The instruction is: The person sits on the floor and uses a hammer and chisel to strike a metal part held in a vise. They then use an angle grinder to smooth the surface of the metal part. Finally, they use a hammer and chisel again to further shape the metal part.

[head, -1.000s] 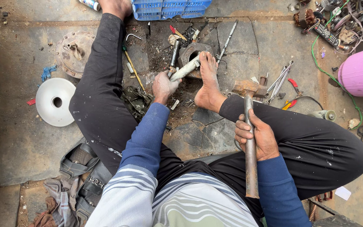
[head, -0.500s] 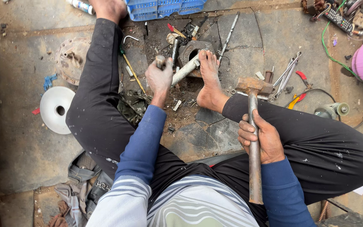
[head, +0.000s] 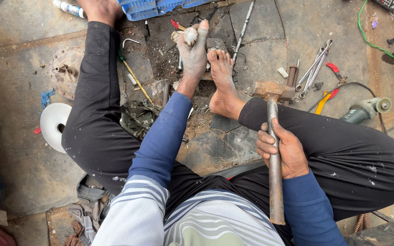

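a: what's the left hand (head: 193, 48) doing?

b: it's stretched out ahead, dusty grey, fingers curled tight around a small pale metal piece (head: 189, 36) that pokes out of the top of the fist. what the piece is exactly, i cannot tell. it sits just beside the toes of the bare right foot (head: 222, 79), over the cracked dark stone slab (head: 261, 27).

a: and the right hand (head: 281, 148)?

b: fingers wrapped together round the rusty steel handle of a heavy sledgehammer (head: 273, 136). the hammer's head rests near the right knee and the handle runs back toward the body.

a: anything around them?

b: a bundle of silver spanners (head: 313, 68) and red-handled pliers (head: 333, 69) lie right of the hammer head, a grey angle grinder (head: 365, 109) further right. a blue plastic crate (head: 156, 7) is at the top, a white round disc (head: 53, 125) on the left by the other leg.
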